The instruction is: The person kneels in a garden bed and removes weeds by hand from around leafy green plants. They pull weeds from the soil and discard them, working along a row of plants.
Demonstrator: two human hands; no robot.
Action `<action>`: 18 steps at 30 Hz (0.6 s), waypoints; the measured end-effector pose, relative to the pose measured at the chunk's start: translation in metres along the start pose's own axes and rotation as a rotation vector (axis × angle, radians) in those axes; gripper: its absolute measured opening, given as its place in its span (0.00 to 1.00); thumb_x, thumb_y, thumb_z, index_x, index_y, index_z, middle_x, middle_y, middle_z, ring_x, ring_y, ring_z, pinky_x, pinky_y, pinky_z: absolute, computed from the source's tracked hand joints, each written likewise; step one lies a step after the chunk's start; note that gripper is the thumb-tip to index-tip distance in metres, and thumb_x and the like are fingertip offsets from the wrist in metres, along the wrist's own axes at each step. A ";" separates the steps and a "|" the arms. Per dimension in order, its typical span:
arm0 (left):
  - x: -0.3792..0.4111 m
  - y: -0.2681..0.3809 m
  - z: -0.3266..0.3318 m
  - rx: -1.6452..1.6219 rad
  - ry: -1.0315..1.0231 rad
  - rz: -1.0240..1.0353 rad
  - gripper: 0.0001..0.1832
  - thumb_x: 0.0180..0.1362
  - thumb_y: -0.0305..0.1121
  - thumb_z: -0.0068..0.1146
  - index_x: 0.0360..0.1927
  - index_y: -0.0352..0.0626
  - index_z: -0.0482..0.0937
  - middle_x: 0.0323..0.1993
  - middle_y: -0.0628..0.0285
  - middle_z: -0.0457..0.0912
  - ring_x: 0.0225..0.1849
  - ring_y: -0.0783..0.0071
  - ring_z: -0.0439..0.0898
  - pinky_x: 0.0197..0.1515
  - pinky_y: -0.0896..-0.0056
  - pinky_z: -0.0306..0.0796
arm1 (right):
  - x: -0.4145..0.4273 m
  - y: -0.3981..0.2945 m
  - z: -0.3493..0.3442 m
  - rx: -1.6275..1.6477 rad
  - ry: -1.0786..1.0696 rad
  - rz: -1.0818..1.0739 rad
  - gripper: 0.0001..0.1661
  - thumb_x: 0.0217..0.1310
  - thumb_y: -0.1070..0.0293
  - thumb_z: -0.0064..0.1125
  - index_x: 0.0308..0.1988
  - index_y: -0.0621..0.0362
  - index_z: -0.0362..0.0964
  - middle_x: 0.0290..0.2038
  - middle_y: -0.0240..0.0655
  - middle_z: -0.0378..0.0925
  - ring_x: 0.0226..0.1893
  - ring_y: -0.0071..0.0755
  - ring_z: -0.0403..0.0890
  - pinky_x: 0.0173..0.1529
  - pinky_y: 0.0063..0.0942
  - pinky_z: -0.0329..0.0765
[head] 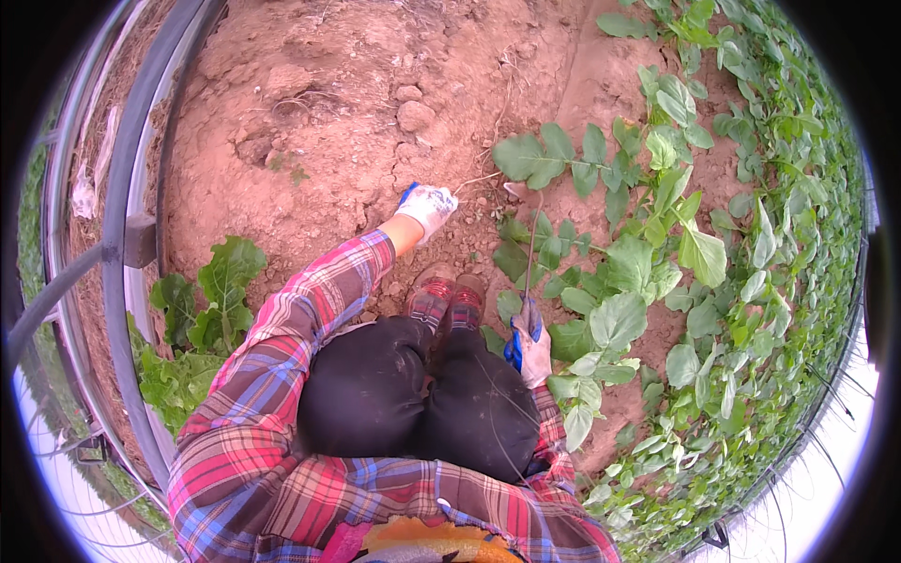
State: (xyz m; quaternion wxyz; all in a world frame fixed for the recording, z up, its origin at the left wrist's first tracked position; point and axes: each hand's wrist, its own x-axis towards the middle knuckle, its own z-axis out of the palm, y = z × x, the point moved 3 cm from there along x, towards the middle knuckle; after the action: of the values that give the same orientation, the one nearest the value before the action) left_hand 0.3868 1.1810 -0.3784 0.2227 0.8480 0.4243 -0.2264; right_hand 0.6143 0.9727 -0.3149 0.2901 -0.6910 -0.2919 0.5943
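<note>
My left hand (428, 210), in a white and blue work glove, is closed on one end of a thin pale root or dry stem (479, 181) just above the soil. My right hand (529, 343), gloved the same way, grips the shaft of a thin, rusty metal tool (533, 250) beside my right knee. The shaft points away from me, and its small flat blade (516, 188) lies near the ground by the leafy plants (538, 158). The blade's exact shape is partly hidden by leaves.
Dense green crop plants (746, 281) fill the right side. A grey metal pipe frame (116, 239) runs along the left, near a large leafy green plant (225, 288). Clods (415, 116) lie on the reddish soil ahead. My shoes (431, 295) stand between my hands.
</note>
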 end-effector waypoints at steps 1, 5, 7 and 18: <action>0.000 -0.002 0.000 -0.019 0.042 -0.009 0.20 0.55 0.27 0.50 0.53 0.45 0.72 0.51 0.52 0.76 0.49 0.55 0.78 0.48 0.61 0.73 | 0.000 -0.003 0.001 0.065 -0.028 0.042 0.34 0.61 0.57 0.57 0.63 0.59 0.59 0.40 0.32 0.73 0.33 0.25 0.71 0.37 0.22 0.68; 0.045 0.008 0.018 -0.077 0.229 0.172 0.23 0.60 0.31 0.45 0.61 0.45 0.64 0.56 0.51 0.71 0.50 0.57 0.77 0.51 0.61 0.71 | 0.008 0.009 -0.003 0.040 -0.001 -0.002 0.34 0.63 0.57 0.55 0.63 0.57 0.57 0.35 0.27 0.73 0.24 0.19 0.68 0.28 0.19 0.66; 0.059 0.020 0.014 0.039 0.163 0.324 0.23 0.63 0.33 0.40 0.63 0.45 0.62 0.57 0.50 0.71 0.49 0.57 0.77 0.52 0.60 0.71 | 0.004 -0.004 0.000 0.040 -0.006 0.131 0.34 0.63 0.58 0.54 0.64 0.58 0.56 0.44 0.33 0.73 0.36 0.26 0.74 0.40 0.23 0.70; 0.079 0.047 0.047 0.102 -0.134 0.322 0.13 0.46 0.25 0.59 0.38 0.43 0.81 0.38 0.56 0.83 0.44 0.57 0.82 0.43 0.59 0.76 | 0.003 0.005 0.000 -0.039 0.003 -0.027 0.35 0.63 0.55 0.54 0.63 0.62 0.56 0.59 0.46 0.67 0.61 0.39 0.68 0.62 0.29 0.63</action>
State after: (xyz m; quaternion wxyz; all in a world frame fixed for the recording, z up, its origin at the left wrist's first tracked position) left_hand 0.4583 1.1779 -0.4528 0.2407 0.8980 0.2554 -0.2652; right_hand 0.6149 0.9717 -0.3212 0.2850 -0.6933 -0.3121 0.5837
